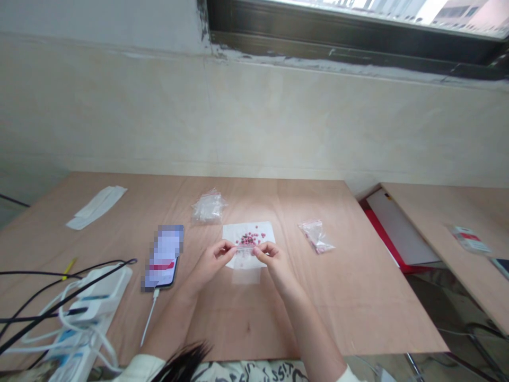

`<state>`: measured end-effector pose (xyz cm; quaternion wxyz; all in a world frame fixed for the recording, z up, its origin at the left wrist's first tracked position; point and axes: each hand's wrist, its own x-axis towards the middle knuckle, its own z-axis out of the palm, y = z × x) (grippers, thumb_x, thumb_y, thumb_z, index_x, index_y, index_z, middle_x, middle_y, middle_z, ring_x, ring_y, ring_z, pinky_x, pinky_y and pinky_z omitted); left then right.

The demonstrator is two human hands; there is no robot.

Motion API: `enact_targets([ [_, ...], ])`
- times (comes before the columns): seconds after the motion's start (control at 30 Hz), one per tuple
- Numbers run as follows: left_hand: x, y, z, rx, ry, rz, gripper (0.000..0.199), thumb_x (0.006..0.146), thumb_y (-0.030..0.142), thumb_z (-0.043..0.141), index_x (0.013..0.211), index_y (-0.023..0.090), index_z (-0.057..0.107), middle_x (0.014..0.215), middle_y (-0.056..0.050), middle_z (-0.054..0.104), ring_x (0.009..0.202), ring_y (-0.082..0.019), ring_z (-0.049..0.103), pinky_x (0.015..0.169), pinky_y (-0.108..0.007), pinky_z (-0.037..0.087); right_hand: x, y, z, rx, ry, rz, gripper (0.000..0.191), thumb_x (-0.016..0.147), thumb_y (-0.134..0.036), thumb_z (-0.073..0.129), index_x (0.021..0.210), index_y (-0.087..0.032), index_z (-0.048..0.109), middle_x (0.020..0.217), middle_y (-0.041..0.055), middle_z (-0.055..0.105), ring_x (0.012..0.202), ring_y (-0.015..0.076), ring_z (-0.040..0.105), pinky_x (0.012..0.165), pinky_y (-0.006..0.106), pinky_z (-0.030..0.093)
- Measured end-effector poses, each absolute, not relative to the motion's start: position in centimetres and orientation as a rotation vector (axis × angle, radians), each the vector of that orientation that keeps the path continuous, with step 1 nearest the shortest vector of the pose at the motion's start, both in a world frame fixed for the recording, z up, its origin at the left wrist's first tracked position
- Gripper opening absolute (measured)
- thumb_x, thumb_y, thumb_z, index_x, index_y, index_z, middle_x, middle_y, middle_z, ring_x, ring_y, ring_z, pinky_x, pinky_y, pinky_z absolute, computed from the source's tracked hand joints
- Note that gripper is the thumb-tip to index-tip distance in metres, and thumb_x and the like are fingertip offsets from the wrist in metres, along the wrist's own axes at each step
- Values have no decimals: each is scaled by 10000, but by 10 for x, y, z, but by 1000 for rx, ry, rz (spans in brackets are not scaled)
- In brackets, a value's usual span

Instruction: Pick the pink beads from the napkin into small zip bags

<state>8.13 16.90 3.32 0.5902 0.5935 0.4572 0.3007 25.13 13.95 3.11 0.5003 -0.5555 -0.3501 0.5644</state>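
Between my two hands, a small clear zip bag (245, 259) is pinched at its top edge. My left hand (212, 262) grips the left corner with thumb and fingers, and my right hand (277, 263) grips the right corner. Behind the bag, small pink, red and dark beads (251, 236) lie in a loose pile on a white sheet of paper (229, 231). The bag is above the sheet's near part; whether anything is inside it I cannot tell. A clear rectangular piece (245, 276) shows at the sheet's near edge.
A stack of clear bags (209, 208) lies behind the paper, and a filled-looking clear bag (317, 235) sits to the right. At left are a charging phone (164, 257), a power strip (95, 302) with tangled cables and white strips (96, 207). Another table (441, 212) stands at right.
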Motion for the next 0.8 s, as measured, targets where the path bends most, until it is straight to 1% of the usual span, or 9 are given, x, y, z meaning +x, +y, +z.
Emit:
enact_targets([
  [0.1, 84, 158, 30, 1335, 970, 641, 240, 791, 349, 484, 969, 189, 495, 904, -26, 538, 851, -155, 515, 726, -261, 413, 252, 140, 31, -1294, -799, 1329, 248, 584, -346, 659, 514, -168, 500, 551, -31, 501, 556, 101, 425, 603, 244, 326],
  [0.17, 86, 149, 24, 1318, 931, 607, 307, 795, 330, 484, 1074, 215, 427, 964, -35, 519, 899, -159, 502, 755, -275, 414, 249, 141, 29, -1306, -822, 1328, 244, 616, -364, 634, 535, -168, 513, 555, -24, 505, 568, 108, 437, 611, 249, 334],
  [0.3, 80, 154, 9, 1284, 978, 690, 329, 793, 321, 470, 1085, 214, 362, 872, -15, 486, 765, -123, 508, 635, -232, 422, 253, 148, 18, -1398, -943, 1271, 266, 666, -425, 562, 713, -164, 583, 704, 33, 584, 651, 147, 493, 641, 274, 368],
  [0.43, 54, 206, 7, 1349, 1205, 962, 357, 747, 280, 494, 1051, 206, 322, 868, -8, 463, 730, -105, 500, 596, -210, 416, 298, 159, 8, -1726, -1012, 768, 350, 668, -374, 521, 922, -138, 563, 931, 119, 592, 799, 214, 514, 712, 334, 383],
  [0.5, 42, 240, 9, 1414, 1378, 1025, 338, 735, 246, 476, 1032, 196, 323, 843, -2, 469, 654, -95, 498, 572, -217, 419, 329, 165, 5, -1956, -1109, 387, 344, 672, -304, 493, 948, -111, 563, 994, 153, 579, 904, 257, 487, 814, 388, 332],
  [0.57, 34, 271, 11, 1542, 1649, 957, 317, 721, 196, 465, 1014, 166, 349, 820, -12, 488, 644, -111, 513, 615, -263, 438, 356, 168, 1, -2143, -1151, 138, 366, 678, -265, 475, 992, -95, 556, 1040, 179, 564, 975, 289, 457, 853, 417, 286],
  [0.63, 32, 293, 13, 1568, 1746, 953, 353, 674, 153, 505, 1005, 142, 383, 828, -37, 503, 732, -163, 532, 709, -338, 432, 373, 168, -5, -2287, -1163, 28, 382, 686, -251, 469, 1016, -79, 558, 1051, 208, 560, 988, 312, 448, 831, 425, 285],
  [0.7, 34, 302, 15, 1605, 1839, 967, 434, 628, 143, 559, 1031, 113, 403, 893, -86, 513, 911, -244, 499, 837, -424, 363, 380, 164, -13, -2377, -1185, -2, 364, 700, -256, 462, 994, -79, 583, 1010, 219, 581, 941, 320, 472, 780, 416, 306],
  [0.8, 39, 297, 17, 1849, 1998, 921, 520, 655, 194, 566, 1132, 77, 394, 1033, -152, 497, 1063, -304, 401, 919, -458, 272, 382, 157, -25, -2378, -1241, -6, 339, 730, -284, 424, 929, -98, 628, 930, 193, 624, 834, 294, 524, 722, 387, 332],
])
